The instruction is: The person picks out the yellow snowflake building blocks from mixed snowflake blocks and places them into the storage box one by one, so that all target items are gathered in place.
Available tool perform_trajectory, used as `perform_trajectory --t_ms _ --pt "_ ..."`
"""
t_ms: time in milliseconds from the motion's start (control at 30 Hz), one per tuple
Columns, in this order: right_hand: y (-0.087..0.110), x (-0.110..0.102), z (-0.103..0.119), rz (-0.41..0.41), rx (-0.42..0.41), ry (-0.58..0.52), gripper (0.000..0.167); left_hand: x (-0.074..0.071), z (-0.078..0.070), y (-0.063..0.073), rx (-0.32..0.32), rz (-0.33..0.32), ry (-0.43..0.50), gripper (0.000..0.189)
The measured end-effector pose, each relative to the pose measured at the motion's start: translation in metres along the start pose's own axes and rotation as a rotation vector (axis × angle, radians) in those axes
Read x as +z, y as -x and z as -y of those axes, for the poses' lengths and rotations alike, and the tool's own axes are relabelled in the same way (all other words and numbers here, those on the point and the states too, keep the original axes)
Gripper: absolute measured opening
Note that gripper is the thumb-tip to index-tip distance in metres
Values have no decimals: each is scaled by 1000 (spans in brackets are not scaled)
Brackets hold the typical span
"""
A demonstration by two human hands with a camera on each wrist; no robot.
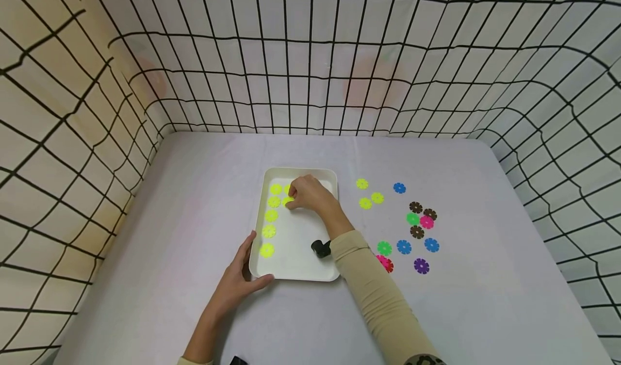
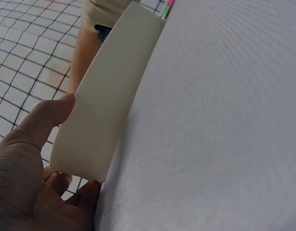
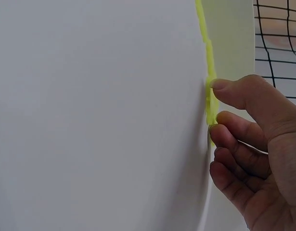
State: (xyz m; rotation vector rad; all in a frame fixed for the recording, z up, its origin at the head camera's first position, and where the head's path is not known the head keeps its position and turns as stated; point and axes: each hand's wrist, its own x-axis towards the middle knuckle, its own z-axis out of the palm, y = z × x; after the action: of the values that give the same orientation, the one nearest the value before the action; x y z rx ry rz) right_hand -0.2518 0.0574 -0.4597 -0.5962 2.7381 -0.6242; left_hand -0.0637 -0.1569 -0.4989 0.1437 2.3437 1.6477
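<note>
My left hand (image 1: pixel 237 281) holds the near left corner of a white tray (image 1: pixel 301 265), thumb along its near wall and fingers at its left side. The left wrist view shows the tray's outer wall (image 2: pixel 99 96) by the thumb. Over the tray's far part is my right hand (image 1: pixel 312 195), its thumb and fingertips about a yellow notched disc (image 3: pixel 212 101) at the tray floor. A column of several yellow discs (image 1: pixel 269 231) lies along the tray's left side. Another yellow disc (image 1: pixel 288 188) is partly hidden behind the right fingers.
Right of the tray lie loose yellow discs (image 1: pixel 377 197), with blue (image 1: pixel 404 247), green (image 1: pixel 384 248), brown (image 1: pixel 416 232), pink (image 1: pixel 427 222) and purple (image 1: pixel 421 266) ones. A black wire grid (image 1: pixel 310 76) surrounds the white table (image 1: pixel 475 311) at the back and sides.
</note>
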Motion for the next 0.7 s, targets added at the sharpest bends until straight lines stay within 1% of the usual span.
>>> perform_trajectory --t_ms 167,400,700 --pt "1 -1 0 -4 5 -24 24 0 0 0 3 2 7 107" --pt "0 -2 2 -19 -13 -9 21 0 0 0 2 1 18 107" --pt "3 -7 9 -42 -24 -20 26 0 0 0 12 1 33 106"
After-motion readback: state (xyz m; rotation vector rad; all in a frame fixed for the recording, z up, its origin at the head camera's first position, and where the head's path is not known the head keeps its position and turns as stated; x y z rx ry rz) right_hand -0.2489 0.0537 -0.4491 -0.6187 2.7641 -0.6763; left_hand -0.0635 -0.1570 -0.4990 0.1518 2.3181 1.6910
